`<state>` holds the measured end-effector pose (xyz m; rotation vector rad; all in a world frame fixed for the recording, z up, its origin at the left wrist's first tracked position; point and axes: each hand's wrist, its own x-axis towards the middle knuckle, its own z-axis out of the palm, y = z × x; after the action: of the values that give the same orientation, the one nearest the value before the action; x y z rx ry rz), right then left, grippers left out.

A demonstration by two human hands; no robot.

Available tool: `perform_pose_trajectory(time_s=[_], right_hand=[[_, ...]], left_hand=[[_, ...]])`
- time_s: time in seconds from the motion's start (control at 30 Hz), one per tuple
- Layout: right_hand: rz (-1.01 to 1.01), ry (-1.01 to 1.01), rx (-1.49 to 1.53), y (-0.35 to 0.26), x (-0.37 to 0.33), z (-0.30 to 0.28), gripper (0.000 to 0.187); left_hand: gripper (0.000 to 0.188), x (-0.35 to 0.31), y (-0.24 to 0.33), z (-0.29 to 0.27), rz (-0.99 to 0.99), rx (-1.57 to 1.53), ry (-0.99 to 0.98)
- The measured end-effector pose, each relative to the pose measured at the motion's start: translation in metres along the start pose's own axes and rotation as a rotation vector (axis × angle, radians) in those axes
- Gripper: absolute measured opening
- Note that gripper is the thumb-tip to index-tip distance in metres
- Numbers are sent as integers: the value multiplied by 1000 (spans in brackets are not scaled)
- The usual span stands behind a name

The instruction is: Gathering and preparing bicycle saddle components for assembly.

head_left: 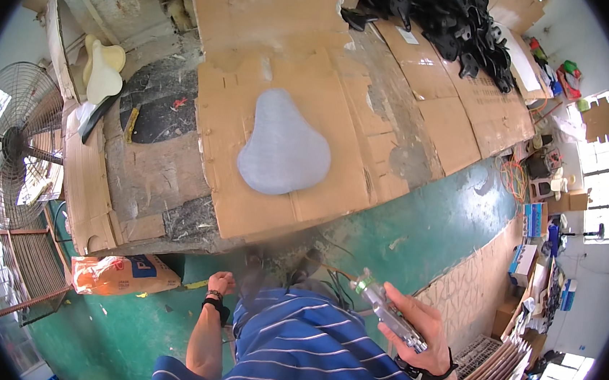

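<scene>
On the bench's cardboard point(348, 147), a grey saddle-shaped piece point(284, 148) lies narrow end outward, untouched. Right hand point(419, 330) — closed around a silver tool point(391, 315) with green end. Left hand point(222, 283) — lowered, fingers curled; how tightly, or on what, cannot be told.

The right hand point(428, 335) covers part of the metal tool point(384, 305) it grips. Whether the curled left hand point(221, 284) holds anything cannot be told. Between them, the feet point(306, 264) blur darkly. Left of the left hand, the desk point(146, 180) partly hides a paper sack point(119, 276); far beyond the right one, the upper edge crops a black pile point(446, 21).
</scene>
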<state>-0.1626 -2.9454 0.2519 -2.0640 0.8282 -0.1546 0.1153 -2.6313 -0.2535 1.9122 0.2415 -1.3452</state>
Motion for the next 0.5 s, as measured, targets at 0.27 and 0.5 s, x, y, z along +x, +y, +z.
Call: perform_pose_trajectory(time_s=[0.27,0.5], right_hand=[[9,218,-41,1,17,9,67],[-68,255,15,-2,15,17,56]], left_hand=[[20,11,-19,-7,109,29,82],[19,3,-25,-11,100,215,118]])
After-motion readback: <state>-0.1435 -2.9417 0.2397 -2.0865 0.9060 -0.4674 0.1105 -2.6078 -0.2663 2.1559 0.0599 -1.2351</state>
